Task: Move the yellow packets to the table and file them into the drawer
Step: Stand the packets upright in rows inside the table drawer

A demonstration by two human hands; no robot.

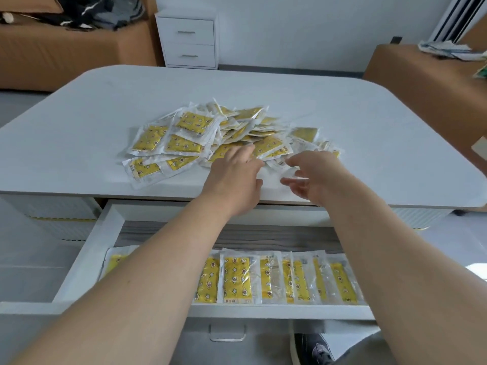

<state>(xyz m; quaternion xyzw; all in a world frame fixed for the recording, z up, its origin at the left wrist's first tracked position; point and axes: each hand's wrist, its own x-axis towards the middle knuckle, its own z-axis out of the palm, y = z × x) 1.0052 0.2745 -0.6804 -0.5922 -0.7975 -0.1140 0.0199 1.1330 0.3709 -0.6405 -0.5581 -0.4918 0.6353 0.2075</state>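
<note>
A loose heap of yellow packets (200,135) in clear wrappers lies on the white table (79,111). Below the table's near edge a white drawer (87,248) stands pulled out, with a row of several yellow packets (237,280) filed side by side in it. My left hand (234,175) reaches over the table edge, its fingers resting on the near side of the heap. To its right, my right hand (313,175) hovers at the heap's near right corner with fingers loosely curved, holding nothing that I can see.
A white two-drawer cabinet (188,40) stands against the far wall. Brown sofas (66,56) sit at the left and right, the left one with dark clothes on it. A shoe (313,349) shows on the floor under the drawer front.
</note>
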